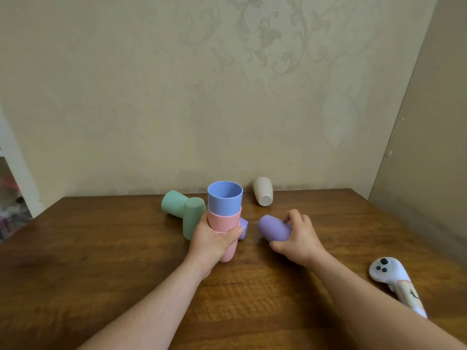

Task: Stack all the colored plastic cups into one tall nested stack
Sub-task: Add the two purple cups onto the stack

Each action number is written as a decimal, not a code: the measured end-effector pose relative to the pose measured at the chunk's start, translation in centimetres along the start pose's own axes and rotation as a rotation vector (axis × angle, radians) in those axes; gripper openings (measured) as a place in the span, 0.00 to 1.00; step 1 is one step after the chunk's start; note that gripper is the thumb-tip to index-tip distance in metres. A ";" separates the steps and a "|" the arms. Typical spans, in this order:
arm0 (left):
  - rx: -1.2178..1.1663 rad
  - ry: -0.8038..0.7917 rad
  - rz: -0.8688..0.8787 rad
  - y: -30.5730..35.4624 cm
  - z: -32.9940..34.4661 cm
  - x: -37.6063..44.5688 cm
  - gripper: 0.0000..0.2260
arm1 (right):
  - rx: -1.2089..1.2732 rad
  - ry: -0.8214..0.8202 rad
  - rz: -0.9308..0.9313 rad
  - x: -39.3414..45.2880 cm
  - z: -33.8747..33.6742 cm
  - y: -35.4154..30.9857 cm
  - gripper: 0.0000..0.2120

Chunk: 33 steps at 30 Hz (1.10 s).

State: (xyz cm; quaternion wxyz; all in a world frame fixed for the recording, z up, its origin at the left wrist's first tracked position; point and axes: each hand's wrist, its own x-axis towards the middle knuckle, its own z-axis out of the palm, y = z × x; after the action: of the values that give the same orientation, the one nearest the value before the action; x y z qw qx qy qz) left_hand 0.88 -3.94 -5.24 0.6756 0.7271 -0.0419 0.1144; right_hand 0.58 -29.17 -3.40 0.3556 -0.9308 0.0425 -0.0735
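Observation:
My left hand (212,242) grips an upright nested stack: a blue cup (225,198) sits on top of pink cups (224,221). My right hand (298,238) is closed on a purple cup (273,227) that lies on its side on the table, just right of the stack. Part of a second purple cup (243,227) shows behind the stack. Two green cups lie left of the stack, one (173,203) on its side and one (191,219) upside down beside my left hand. A beige cup (263,191) lies on its side near the wall.
The brown wooden table (101,261) runs to a patterned wall at the back. A white game controller (394,281) lies at the right, beside my right forearm. A side wall stands at the far right.

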 end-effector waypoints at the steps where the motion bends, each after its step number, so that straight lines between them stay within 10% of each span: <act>1: -0.003 -0.004 0.000 0.0 0.0 0.0 0.32 | 0.018 0.021 0.004 0.3 -0.3 0.0 0.30; 11: -0.022 -0.016 0.019 0.6 -0.2 -0.4 0.35 | 0.166 0.071 0.004 0.7 -0.8 -1.8 0.55; 19: -0.024 0.088 0.146 3.1 0.3 0.3 0.47 | 0.429 0.114 0.026 0.1 1.7 -1.0 0.41; 33: -0.048 0.078 0.160 2.4 0.9 0.7 0.27 | 0.934 0.276 -0.245 0.8 -4.5 -13.7 0.29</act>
State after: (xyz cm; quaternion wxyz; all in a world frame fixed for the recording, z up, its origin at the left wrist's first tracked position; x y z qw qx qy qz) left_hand 1.12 -4.92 -2.85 0.6826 0.7001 -0.0761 0.1950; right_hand 1.01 -22.04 9.17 0.7141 -0.6520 -0.0578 -0.2482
